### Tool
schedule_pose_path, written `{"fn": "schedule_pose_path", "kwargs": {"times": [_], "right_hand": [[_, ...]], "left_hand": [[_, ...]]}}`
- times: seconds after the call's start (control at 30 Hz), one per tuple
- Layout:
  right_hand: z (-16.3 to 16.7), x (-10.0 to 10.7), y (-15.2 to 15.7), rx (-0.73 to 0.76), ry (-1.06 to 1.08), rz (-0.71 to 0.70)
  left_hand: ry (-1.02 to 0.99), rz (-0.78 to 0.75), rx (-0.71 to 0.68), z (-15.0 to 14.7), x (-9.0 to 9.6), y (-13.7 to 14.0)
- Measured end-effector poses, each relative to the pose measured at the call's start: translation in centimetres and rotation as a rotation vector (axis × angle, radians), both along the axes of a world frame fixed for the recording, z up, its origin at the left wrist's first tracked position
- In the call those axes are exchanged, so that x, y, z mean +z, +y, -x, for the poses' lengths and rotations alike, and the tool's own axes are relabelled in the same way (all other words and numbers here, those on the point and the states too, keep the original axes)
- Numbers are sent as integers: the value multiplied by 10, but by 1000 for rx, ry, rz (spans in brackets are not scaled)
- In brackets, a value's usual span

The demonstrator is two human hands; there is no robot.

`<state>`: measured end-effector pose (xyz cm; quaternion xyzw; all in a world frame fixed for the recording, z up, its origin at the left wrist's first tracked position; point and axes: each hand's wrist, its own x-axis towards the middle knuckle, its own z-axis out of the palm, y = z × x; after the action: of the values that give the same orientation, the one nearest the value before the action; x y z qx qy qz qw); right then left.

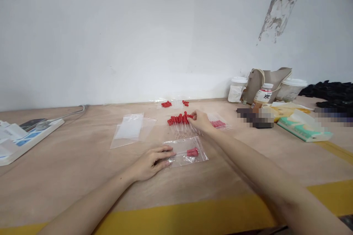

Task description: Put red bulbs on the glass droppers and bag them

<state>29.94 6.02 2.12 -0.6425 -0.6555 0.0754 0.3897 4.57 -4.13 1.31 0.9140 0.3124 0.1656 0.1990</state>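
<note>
My left hand (pixel 151 162) rests on the table, its fingers stretched out and apart over the left end of a clear zip bag (pixel 180 161). Inside that bag lie several droppers with red rubber bulbs (pixel 192 152) pointing right. Farther back, a row of loose droppers (pixel 180 126) lies with red bulbs away from me and thin clear tubes toward me. At the right end of this row my right hand (pixel 201 120) is closed, thumb and finger pinching a dropper by its red bulb. My fingers partly hide that dropper.
Flat clear bags (pixel 129 128) lie left; another bag of red-bulbed droppers (pixel 219 122) lies right. Small red pieces (pixel 166 104) sit near the wall. A power strip (pixel 30 141) is far left. A bottle (pixel 262 97), cups, a handbag and a tissue pack (pixel 302 126) stand right.
</note>
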Motion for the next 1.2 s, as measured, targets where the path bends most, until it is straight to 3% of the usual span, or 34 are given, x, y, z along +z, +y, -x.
{"fn": "schedule_pose_path", "kwargs": {"times": [0.13, 0.37, 0.57, 0.7, 0.9, 1.2], "right_hand": [[21, 4, 32, -137, 72, 65], [19, 5, 51, -166, 197, 104], [-19, 22, 9, -103, 364, -30], [-45, 11, -39, 30, 724, -67], [-55, -20, -68, 52, 1021, 48], [-31, -33, -82, 80, 1270, 219]], "left_hand": [[1, 3, -5, 0, -1, 0], [65, -4, -13, 3, 1, -2], [78, -2, -6, 2, 3, -2], [75, -21, -1, 1, 2, -2], [59, -39, -5, 1, 0, -1], [30, -62, -12, 1, -1, -1]]}}
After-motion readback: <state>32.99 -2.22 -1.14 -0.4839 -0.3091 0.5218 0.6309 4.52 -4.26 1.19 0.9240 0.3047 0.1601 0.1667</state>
